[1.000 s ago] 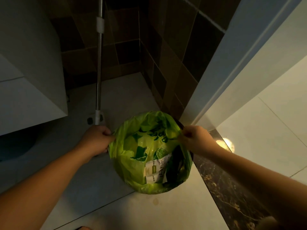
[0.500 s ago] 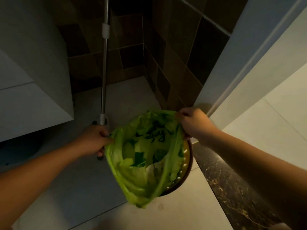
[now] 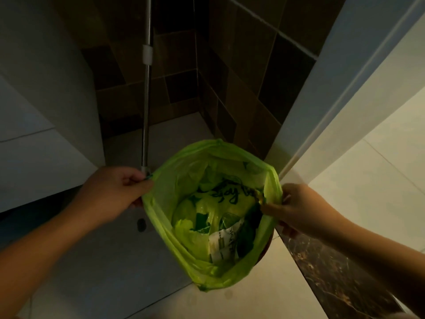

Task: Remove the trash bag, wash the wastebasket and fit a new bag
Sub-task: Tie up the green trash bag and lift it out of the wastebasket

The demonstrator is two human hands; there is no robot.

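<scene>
Left hand (image 3: 115,192): fingers curled, pinching the left edge of the rim of the translucent lime-green plastic trash bag (image 3: 184,245). Forearm enters from the lower left.

Just beyond the left hand's knuckles: a slim metal pole with a white plastic collar (image 3: 147,93), rising upright toward the dark brown tiled wall (image 3: 241,72). Its lower end meets the floor right behind the left thumb. Left of that hand: a white cabinet (image 3: 41,139). Below the left hand, near the bag's side: a small dark round spot on the pale grey tiled floor (image 3: 96,268); what it is cannot be told.

Between the two hands: the bag, mouth stretched wide open and facing up. Inside lie crumpled green plastic with dark printed lettering and a white printed paper package (image 3: 224,244).

Under the bag's right side, just below the right hand: a narrow dark brown arc, the rim of the round wastebasket (image 3: 266,247); the bag covers the rest.

Right hand (image 3: 296,208): fingers curled, gripping the right edge of the bag's rim. Hands are well apart, each clamped on its own side of the bag.

Below the right forearm: a dark marbled stone threshold strip (image 3: 333,279). Right of it: pale floor tiles.
</scene>
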